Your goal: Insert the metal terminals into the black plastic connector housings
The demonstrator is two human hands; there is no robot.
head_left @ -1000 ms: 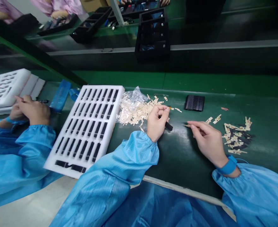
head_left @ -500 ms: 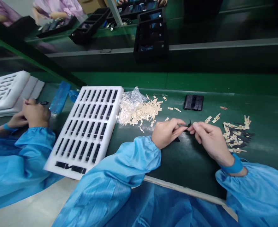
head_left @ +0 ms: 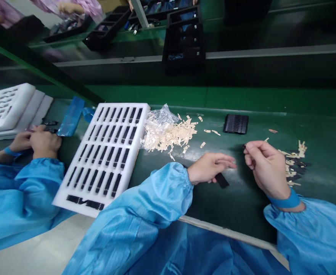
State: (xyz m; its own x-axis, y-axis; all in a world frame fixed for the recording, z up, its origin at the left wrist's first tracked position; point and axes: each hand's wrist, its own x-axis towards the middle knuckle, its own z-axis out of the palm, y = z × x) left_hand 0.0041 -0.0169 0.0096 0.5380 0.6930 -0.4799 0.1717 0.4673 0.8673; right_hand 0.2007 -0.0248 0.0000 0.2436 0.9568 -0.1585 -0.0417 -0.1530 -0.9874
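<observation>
My left hand (head_left: 209,168) rests on the green bench with a flat black strip (head_left: 222,180) held under its curled fingers. My right hand (head_left: 266,166) is raised a little to the right, thumb and forefinger pinched on a tiny dark piece (head_left: 244,146). A pile of cream tabs (head_left: 179,133) beside a crumpled clear bag (head_left: 156,128) lies beyond my left hand. Past my right hand sits a heap of peeled cream and black scraps (head_left: 292,164). A white foam tray (head_left: 106,152) with rows of black strips lies at the left.
A small black ribbed tray (head_left: 235,124) sits at the far side of the bench. A co-worker's hands (head_left: 37,141) in blue sleeves work at the left, near stacked white foam trays (head_left: 7,107). Black bins (head_left: 183,38) stand on the conveyor behind.
My hands met in the middle, then parted. The right hand has drawn away to the right with a small piece; the left hand has lowered with the black strip.
</observation>
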